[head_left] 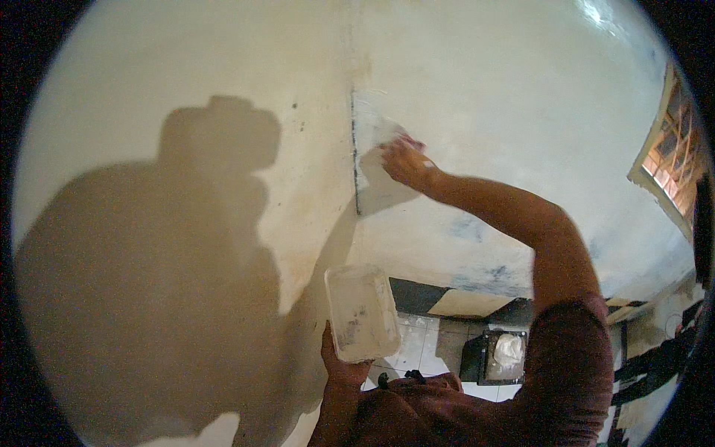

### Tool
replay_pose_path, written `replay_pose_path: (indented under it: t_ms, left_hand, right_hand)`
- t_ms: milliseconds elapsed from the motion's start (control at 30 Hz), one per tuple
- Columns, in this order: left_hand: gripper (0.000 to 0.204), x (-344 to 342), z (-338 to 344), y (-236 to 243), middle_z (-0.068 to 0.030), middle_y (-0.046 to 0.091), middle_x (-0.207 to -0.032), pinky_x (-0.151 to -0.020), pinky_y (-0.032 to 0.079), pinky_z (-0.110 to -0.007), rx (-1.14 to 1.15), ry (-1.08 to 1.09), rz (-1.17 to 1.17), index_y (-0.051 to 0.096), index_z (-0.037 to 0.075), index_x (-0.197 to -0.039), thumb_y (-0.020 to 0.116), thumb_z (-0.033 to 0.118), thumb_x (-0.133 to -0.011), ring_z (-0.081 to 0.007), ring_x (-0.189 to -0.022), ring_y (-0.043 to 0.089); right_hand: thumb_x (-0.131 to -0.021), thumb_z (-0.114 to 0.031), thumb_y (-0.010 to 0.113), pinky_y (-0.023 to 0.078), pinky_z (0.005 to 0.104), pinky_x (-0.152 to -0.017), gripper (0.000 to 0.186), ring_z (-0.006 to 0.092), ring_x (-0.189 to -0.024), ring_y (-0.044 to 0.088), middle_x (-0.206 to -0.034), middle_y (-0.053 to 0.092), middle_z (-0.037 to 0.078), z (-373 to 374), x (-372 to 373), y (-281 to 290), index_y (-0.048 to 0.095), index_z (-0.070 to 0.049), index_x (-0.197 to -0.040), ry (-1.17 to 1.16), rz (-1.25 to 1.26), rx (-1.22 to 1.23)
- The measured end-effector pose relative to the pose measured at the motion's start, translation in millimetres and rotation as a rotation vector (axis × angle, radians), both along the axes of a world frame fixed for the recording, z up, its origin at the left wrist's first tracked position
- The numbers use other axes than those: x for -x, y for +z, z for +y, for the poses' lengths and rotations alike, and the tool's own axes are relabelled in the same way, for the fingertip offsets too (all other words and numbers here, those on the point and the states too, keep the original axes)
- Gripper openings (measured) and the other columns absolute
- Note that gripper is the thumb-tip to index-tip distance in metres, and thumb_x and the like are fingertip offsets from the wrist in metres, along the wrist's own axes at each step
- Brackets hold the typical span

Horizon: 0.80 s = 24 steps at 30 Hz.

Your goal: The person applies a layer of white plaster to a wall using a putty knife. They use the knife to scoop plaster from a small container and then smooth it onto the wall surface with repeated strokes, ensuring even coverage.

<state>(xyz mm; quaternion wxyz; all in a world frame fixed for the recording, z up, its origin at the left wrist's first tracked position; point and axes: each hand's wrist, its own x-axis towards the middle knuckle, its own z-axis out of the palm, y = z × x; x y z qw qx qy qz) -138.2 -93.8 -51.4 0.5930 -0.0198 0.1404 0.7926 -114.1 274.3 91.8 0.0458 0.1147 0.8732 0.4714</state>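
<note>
At 9 o'clock we have a yellowish wall [82,112], much of it under a broad shadow [149,253]; at 1 o'clock, a whiter wall [484,82]. They meet in a corner [348,45] that drops from 12 o'clock to the centre, dark along its lower stretch. We see glare [599,16] between 1 and 2, and a window [674,149] with lattice-like lines between 2 and 3. Toward 4 — under blue-grey smudges [495,276] — runs a dark-and-cream band [473,303], then pale floor [417,346] at 5.
</note>
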Motion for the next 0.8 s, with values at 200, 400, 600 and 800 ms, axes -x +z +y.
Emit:
replay_pose_path:
  t_ms: [200, 400, 600, 800]
  left_hand:
    - [0.06, -6.2, 9.1, 1.9, -0.0124, 0.053, -0.129, -0.095, 0.046, -0.056, -0.038, 0.001, 0.019, 0.045, 0.01, -0.135, 0.043, 0.051, -0.092, -0.0344, -0.12, 0.052]
    - [0.061, -2.8, 10.8, -6.7, -0.0124, 0.053, -0.13, -0.093, 0.047, -0.057, 0.016, 0.01, 0.09, 0.043, 0.011, -0.137, 0.043, 0.051, -0.092, -0.0353, -0.118, 0.053]
    - [0.059, -6.9, 15.0, 4.8, -0.0125, 0.053, -0.13, -0.094, 0.047, -0.057, -0.032, 0.014, 0.01, 0.044, 0.01, -0.136, 0.041, 0.05, -0.092, -0.0348, -0.118, 0.053]
    - [0.058, -11.0, 21.5, -1.0, -0.0131, 0.053, -0.13, -0.093, 0.047, -0.057, -0.058, 0.035, 0.037, 0.044, 0.01, -0.136, 0.04, 0.049, -0.093, -0.0355, -0.117, 0.054]
  right_hand:
    - [-0.081, -0.016, 0.062, 0.047, 0.0479, -0.078, 0.026, 0.031, -0.1, 0.056, -0.103, 0.062, 0.012, -36.3, -13.8, 23.6, 0.064, -0.004, -0.104, 0.003, -0.021, -0.098]
    - [-0.08, -0.017, 0.062, 0.045, 0.0444, -0.086, 0.022, 0.0273, -0.101, 0.056, -0.106, 0.062, 0.01, 16.5, -27.6, 35.6, 0.063, -0.006, -0.099, 0.181, 0.139, -0.23]
    - [-0.08, -0.015, 0.062, 0.045, 0.0395, -0.087, 0.024, 0.0258, -0.097, 0.056, -0.11, 0.061, 0.01, -55.9, -33.8, 92.4, 0.063, -0.006, -0.102, 0.115, 0.045, -0.146]
    - [-0.08, -0.015, 0.063, 0.046, 0.0409, -0.089, 0.024, 0.0263, -0.099, 0.056, -0.111, 0.061, 0.012, 4.7, -16.9, 86.0, 0.062, -0.007, -0.103, 0.13, 0.012, -0.159]
